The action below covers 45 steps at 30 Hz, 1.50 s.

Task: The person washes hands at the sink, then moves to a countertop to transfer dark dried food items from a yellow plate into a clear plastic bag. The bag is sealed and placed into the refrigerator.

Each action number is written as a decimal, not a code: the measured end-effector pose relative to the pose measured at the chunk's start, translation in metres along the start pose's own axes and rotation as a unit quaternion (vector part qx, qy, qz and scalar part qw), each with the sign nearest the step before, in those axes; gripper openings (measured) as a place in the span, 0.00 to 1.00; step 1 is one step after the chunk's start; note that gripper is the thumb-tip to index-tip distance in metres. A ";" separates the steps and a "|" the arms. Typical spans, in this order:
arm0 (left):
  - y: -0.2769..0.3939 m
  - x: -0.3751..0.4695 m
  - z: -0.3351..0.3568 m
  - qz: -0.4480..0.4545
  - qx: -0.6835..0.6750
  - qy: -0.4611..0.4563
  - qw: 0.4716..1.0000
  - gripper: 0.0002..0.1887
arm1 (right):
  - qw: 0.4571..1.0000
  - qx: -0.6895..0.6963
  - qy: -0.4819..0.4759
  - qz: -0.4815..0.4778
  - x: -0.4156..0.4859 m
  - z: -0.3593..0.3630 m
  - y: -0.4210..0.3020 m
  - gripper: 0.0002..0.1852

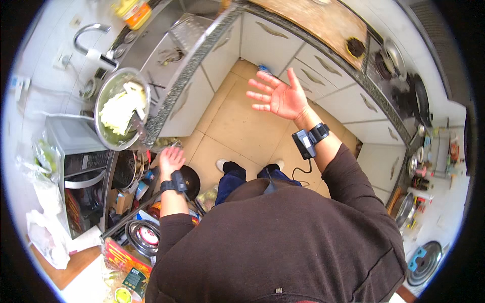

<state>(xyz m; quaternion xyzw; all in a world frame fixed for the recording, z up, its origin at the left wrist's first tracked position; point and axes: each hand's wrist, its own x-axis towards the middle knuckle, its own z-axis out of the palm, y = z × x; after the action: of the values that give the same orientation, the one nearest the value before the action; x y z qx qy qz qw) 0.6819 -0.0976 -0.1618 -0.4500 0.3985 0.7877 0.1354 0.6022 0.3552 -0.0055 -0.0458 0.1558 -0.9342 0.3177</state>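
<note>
My right hand (281, 96) is stretched out over the tiled floor, palm up with its fingers spread, and holds nothing. Lower at the left, my left hand (171, 161) is raised with its fingers somewhat apart and nothing in it. Just beyond it, at the counter's end beside the sink, stands a metal bowl (99, 130) with pale, chopped or shredded food in it. A dark-handled utensil, perhaps a knife or cleaver, lies across the bowl's lower right side. Each wrist wears a strapped device with a cable.
A sink (155, 57) with a curved faucet (81, 41) is at upper left, a microwave oven (85, 163) below. A wooden board (303, 22) lies on the far counter. Pans stand at the stove on the right. A dark wok (190, 182) and packed shelves are by my left arm.
</note>
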 end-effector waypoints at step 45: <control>-0.586 -0.223 0.706 -0.580 0.457 -0.553 0.386 0.33 | 0.477 0.067 0.396 -0.781 -0.503 -0.146 -0.064 0.21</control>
<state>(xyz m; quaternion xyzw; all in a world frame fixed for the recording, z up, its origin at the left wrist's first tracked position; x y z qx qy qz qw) 0.7166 0.8425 -0.0802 0.0926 0.1781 0.2916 0.9353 0.9375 0.7466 -0.1169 0.2479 0.1022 -0.7226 -0.6371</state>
